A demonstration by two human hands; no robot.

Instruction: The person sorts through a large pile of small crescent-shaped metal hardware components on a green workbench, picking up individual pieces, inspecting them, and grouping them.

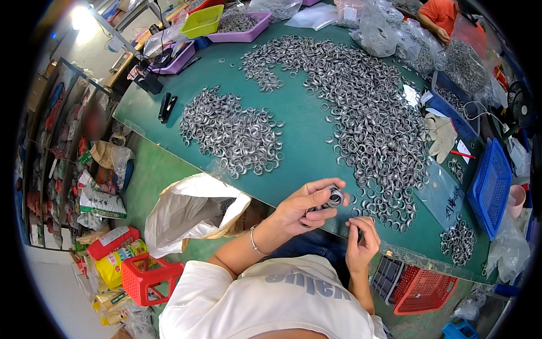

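1. Left hand (305, 208) is curling around a short stack of metal rings (333, 198) — thumb on top, fingers wrapped under, stack end poking out toward the right.
2. Right hand (361, 243) is sitting just below and to the right of that stack, fingers bent in, tips pressed together at the table edge (271, 195). Can't tell whether it's pinching a ring — too small to resolve.
3. Both hands are hovering close together, nearly touching, over the near edge of the green table.
4. Directly beyond the right hand, a big spread of loose rings (372, 130) is running away across the table.
5. Beyond the left hand and off to its left, a second ring pile (231, 133) is lying apart from the big one.
6. Below and left of the left hand, an open white bag (186, 212) is sitting off the table.
7. Far right of the right hand — a blue basket (490, 189) and a small ring heap (458, 240).
8. A bracelet (254, 242) is showing on the left wrist.
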